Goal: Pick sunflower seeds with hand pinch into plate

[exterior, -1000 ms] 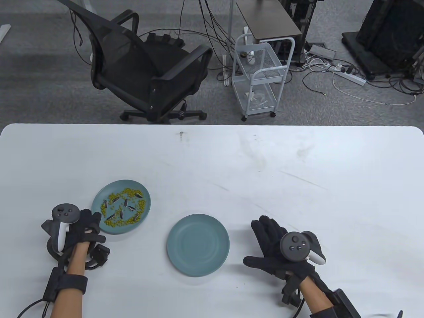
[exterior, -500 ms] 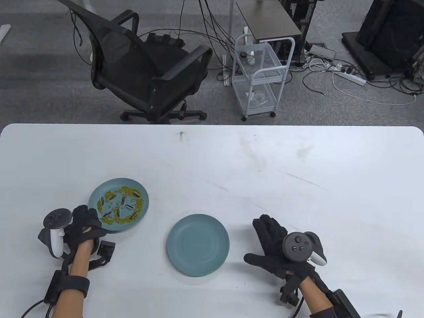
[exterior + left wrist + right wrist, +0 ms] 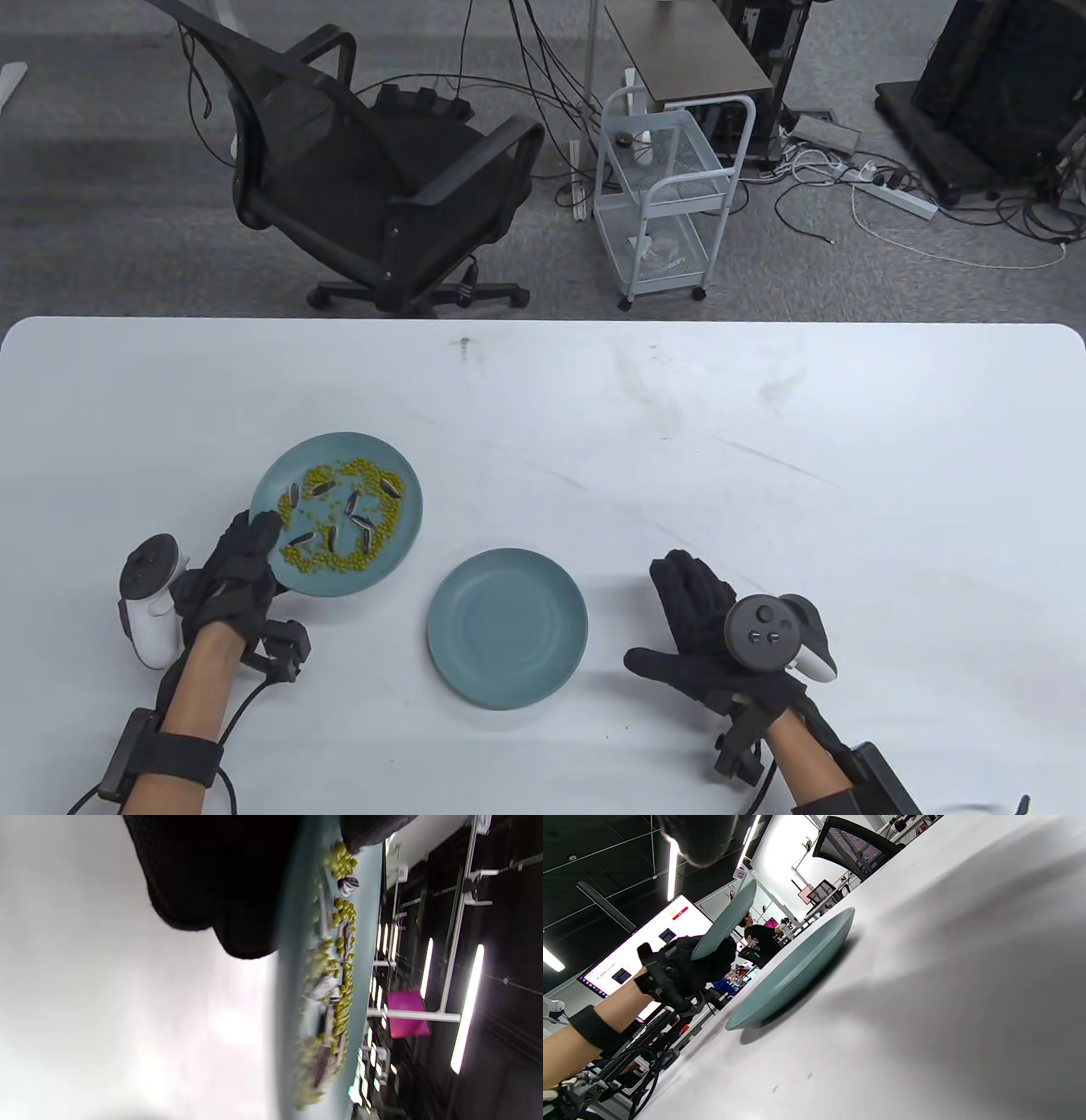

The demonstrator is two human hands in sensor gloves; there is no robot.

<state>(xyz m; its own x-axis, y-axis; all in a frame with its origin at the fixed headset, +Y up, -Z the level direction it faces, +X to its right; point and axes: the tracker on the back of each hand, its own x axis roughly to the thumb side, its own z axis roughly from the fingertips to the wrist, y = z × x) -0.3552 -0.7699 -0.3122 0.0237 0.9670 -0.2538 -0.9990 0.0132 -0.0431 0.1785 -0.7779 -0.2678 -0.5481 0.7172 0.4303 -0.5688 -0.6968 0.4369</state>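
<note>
Task barely begun. The empty plate (image 3: 507,628) sits flat on the surface (image 3: 679,441) with nothing in it; no seed has been moved over as far as the table view shows.

All sunflower seeds (image 3: 349,509) are on the full plate (image 3: 280,484), mixed in with small green beans (image 3: 373,469). In the table view that plate lies at about 10 o'clock from the empty one, close by but apart. The left hand (image 3: 237,569) grips it at its 8 o'clock rim, thumb over the edge and fingers under. The right wrist view shows it lifted off the surface and tilted. The left wrist view is blurred, so the seed count is hard to confirm; roughly seven striped seeds show in the table view.

The right hand (image 3: 704,628) rests at 3 o'clock of the empty plate, palm down on the surface, fingers spread and relaxed, holding nothing.

Left to do, judging from this: every pinch-and-drop. The full plate likely needs to be settled near the right hand first. Risk: tilt could slide beans and seeds off the rim.
</note>
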